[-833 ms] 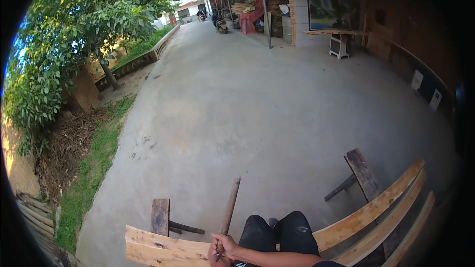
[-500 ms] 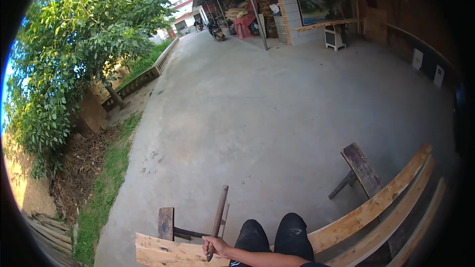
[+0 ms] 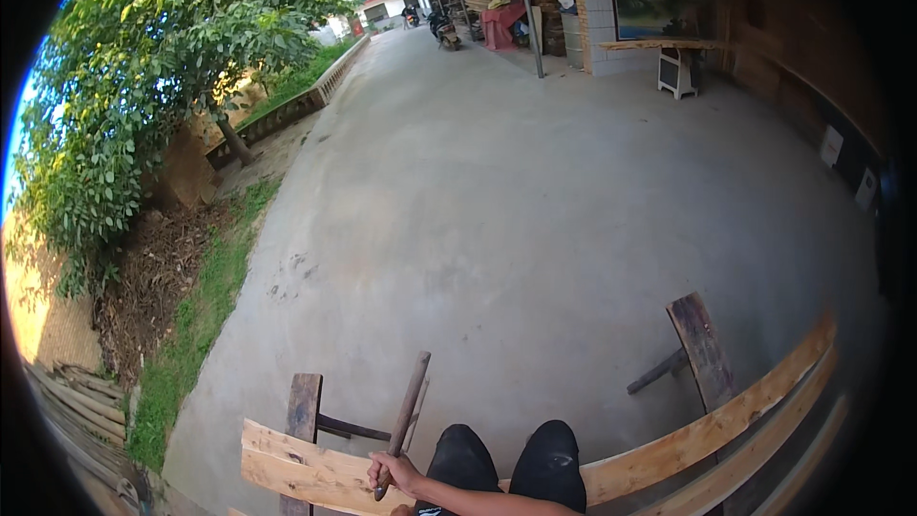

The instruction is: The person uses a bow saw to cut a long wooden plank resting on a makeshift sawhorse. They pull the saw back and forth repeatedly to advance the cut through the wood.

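Observation:
My right hand (image 3: pixel 392 470) is closed around the lower part of a dark wooden stick (image 3: pixel 409 401), which stands nearly upright and leans a little to the right. The hand rests over a long pale wooden plank (image 3: pixel 296 463) that runs across the bottom of the view in front of my knees (image 3: pixel 511 459), clad in black trousers. My forearm comes in from the lower right. The stick's lower end is hidden behind my hand. My left hand is out of view.
The plank lies on two dark wooden trestles (image 3: pixel 304 401) (image 3: pixel 702 344). More pale boards (image 3: pixel 764 454) lie along the right. Beyond is a wide concrete yard (image 3: pixel 535 201), with a grass strip and trees (image 3: pixel 172 67) on the left and a building with stacked goods (image 3: pixel 669 29) at the back right.
The view has swung slightly and moved closer to the plank. My right hand keeps its grip on the stick, which stays nearly upright.

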The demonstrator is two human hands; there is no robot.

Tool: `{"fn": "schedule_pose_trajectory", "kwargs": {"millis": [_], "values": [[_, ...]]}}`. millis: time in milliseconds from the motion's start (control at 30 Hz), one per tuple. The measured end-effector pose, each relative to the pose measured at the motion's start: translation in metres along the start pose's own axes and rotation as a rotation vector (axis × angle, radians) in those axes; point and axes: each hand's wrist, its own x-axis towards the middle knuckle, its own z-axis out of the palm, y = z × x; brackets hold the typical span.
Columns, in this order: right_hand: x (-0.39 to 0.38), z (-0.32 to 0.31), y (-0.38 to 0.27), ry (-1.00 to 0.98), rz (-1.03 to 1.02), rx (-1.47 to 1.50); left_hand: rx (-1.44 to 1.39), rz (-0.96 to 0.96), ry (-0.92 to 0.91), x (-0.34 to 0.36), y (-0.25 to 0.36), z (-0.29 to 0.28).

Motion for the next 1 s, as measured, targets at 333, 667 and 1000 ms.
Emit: {"fn": "schedule_pose_trajectory", "kwargs": {"millis": [333, 667, 1000], "values": [[-0.003, 0.009, -0.009, 0.046, 0.049, -0.072, -0.049, 0.147, 0.041, -0.005, -0.054, 0.016], [0.017, 0.025, -0.009, 0.134, 0.056, -0.110, 0.153, 0.253, -0.083, -0.001, -0.059, 0.012], [0.030, 0.038, -0.009, 0.266, 0.053, -0.077, -0.120, 0.451, 0.006, -0.022, -0.068, -0.034]]}}
